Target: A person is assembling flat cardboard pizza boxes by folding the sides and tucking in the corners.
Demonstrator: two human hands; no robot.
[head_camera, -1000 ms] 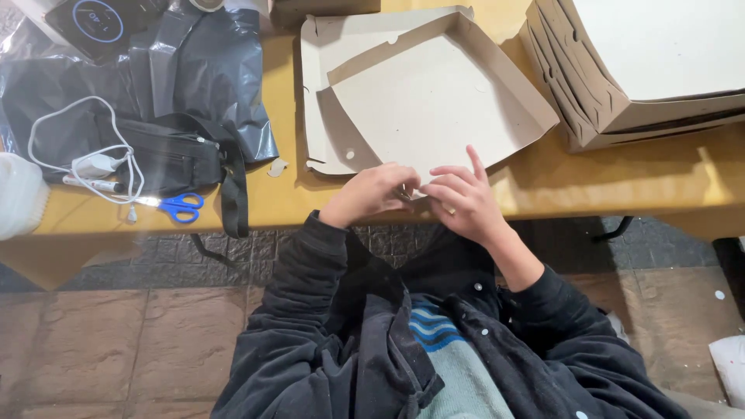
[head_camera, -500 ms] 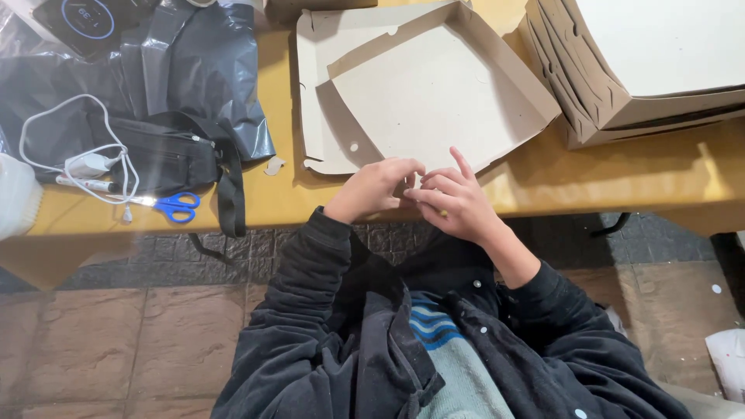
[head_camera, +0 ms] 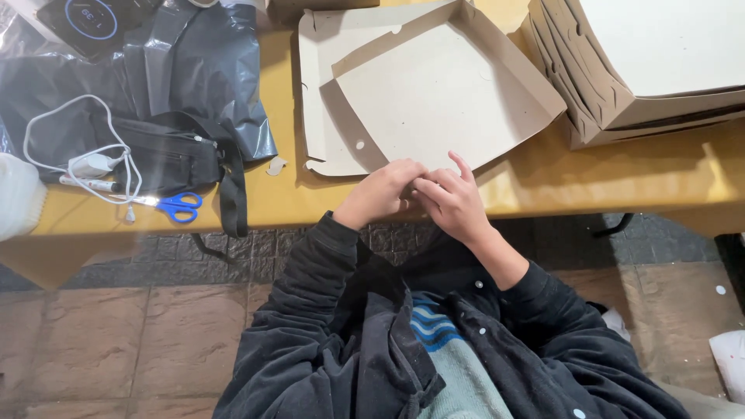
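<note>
Cardboard, grey-brown: a half-folded flat box [head_camera: 434,93] lies on the yellow table [head_camera: 621,182], at twelve o'clock from both hands. Left hand [head_camera: 380,194] and right hand [head_camera: 450,200] meet at its near edge, fingers curled together; whether they pinch a flap, I cannot tell. Uneven pressing could likely tear or crease the flap.

Left hand [head_camera: 382,194] and right hand [head_camera: 452,203] touching, fingers curled together; right forefinger raised; both forearms bent inward.
</note>
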